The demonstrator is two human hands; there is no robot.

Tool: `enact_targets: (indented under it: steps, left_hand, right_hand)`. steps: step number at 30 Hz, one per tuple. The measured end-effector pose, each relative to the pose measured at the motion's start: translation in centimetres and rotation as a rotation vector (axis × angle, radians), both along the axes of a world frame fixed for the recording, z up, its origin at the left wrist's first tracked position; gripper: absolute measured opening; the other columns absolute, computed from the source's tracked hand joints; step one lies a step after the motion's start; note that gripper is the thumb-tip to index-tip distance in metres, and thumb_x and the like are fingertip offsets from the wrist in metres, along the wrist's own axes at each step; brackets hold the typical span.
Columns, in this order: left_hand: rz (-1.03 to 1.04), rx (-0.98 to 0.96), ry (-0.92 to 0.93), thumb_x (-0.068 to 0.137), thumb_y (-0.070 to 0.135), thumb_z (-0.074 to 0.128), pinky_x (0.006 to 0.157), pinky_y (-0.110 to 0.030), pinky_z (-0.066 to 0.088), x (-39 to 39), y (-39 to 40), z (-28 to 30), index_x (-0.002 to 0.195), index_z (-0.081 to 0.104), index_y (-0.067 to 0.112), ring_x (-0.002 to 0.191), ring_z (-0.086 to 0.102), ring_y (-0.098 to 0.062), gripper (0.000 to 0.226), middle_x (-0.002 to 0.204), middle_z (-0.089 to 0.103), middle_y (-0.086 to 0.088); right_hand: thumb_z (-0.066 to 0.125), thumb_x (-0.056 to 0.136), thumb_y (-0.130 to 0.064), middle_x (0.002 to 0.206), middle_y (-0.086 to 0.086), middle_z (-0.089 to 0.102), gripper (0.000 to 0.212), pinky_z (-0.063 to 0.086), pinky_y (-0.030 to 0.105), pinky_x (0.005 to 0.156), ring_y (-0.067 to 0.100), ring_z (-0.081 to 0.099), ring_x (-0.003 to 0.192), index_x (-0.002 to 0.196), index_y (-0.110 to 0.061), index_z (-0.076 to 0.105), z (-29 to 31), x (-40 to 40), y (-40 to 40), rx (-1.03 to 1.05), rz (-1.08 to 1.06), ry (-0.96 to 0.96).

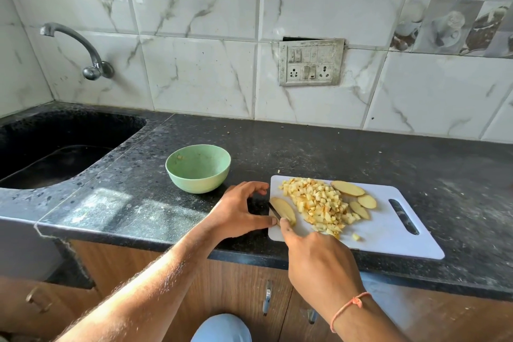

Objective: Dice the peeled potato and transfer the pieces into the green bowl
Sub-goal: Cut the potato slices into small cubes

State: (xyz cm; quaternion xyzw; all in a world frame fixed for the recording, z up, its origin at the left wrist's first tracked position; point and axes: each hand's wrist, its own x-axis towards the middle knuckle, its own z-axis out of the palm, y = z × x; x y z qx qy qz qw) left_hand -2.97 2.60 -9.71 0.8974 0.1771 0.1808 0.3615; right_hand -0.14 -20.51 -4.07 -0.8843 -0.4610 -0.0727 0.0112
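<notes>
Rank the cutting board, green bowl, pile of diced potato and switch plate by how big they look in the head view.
1. cutting board
2-4. green bowl, pile of diced potato and switch plate look too alike to rank; the plate also sits farther from the camera.

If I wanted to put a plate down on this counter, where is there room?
Bare stretches of the speckled black counter: behind the white plastic cutting board up to the tiled wall, and between the black sink and pale green bowl. The board's left half is crowded with diced potato, slices and both hands.
</notes>
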Motion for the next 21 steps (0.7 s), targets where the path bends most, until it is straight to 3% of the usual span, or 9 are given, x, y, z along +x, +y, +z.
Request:
enact_targets:
  steps: [3,5,7,9,15,21]
  left_hand:
    - [0.016,-0.008,0.027,0.066,0.057,0.089,0.113,-0.029,0.043,0.1,0.0,0.2,0.14,0.055,0.048,0.131,0.047,-0.002,0.082,0.128,0.058,0.029]
    - [0.011,-0.007,0.056,0.07,0.053,0.091,0.111,-0.026,0.04,0.0,-0.1,0.5,0.143,0.053,0.046,0.132,0.044,-0.002,0.082,0.129,0.058,0.03]
    - [-0.001,-0.002,0.081,0.074,0.053,0.09,0.111,-0.024,0.037,0.0,-0.3,0.7,0.146,0.052,0.044,0.134,0.042,-0.002,0.082,0.132,0.057,0.029]
    - [-0.004,-0.01,0.107,0.075,0.053,0.089,0.111,-0.025,0.035,0.0,-0.5,1.0,0.144,0.052,0.046,0.136,0.039,-0.003,0.079,0.134,0.055,0.028]
    - [0.003,-0.017,0.248,0.075,0.053,0.09,0.123,-0.042,0.03,0.2,-1.0,3.2,0.154,0.034,0.057,0.146,0.025,-0.015,0.097,0.154,0.039,0.013]
    - [-0.003,-0.04,0.316,0.078,0.048,0.09,0.121,-0.042,0.027,0.4,-1.5,4.0,0.157,0.029,0.059,0.147,0.022,-0.018,0.1,0.157,0.033,0.012]
  right_hand:
    - [0.037,0.1,-0.009,0.083,0.007,0.065,0.069,0.034,0.035,0.053,0.026,0.045,0.068,0.164,-0.028,0.02,0.0,0.0,-0.5,0.016,0.0,0.0]
    - [0.036,0.1,-0.008,0.078,0.007,0.058,0.07,0.039,0.037,0.06,0.027,0.045,0.071,0.164,-0.029,0.016,0.0,-0.2,-0.6,-0.007,-0.008,0.02]
    - [0.036,0.1,-0.007,0.068,0.003,0.039,0.072,0.039,0.037,0.062,0.028,0.045,0.072,0.165,-0.029,0.013,-0.1,-0.1,-0.6,-0.023,-0.01,0.047]
    - [0.036,0.099,-0.006,0.066,0.002,0.031,0.073,0.039,0.037,0.061,0.028,0.044,0.071,0.165,-0.028,0.013,-0.2,0.1,-0.6,-0.016,0.0,0.064]
    - [0.037,0.1,-0.005,0.074,0.003,0.044,0.072,0.04,0.036,0.06,0.027,0.045,0.069,0.164,-0.031,0.016,0.0,1.1,-1.3,0.004,0.052,0.046]
    - [0.037,0.098,-0.002,0.067,0.001,0.038,0.076,0.043,0.037,0.06,0.023,0.043,0.064,0.164,-0.032,0.015,0.2,1.4,-1.9,-0.003,0.055,0.077]
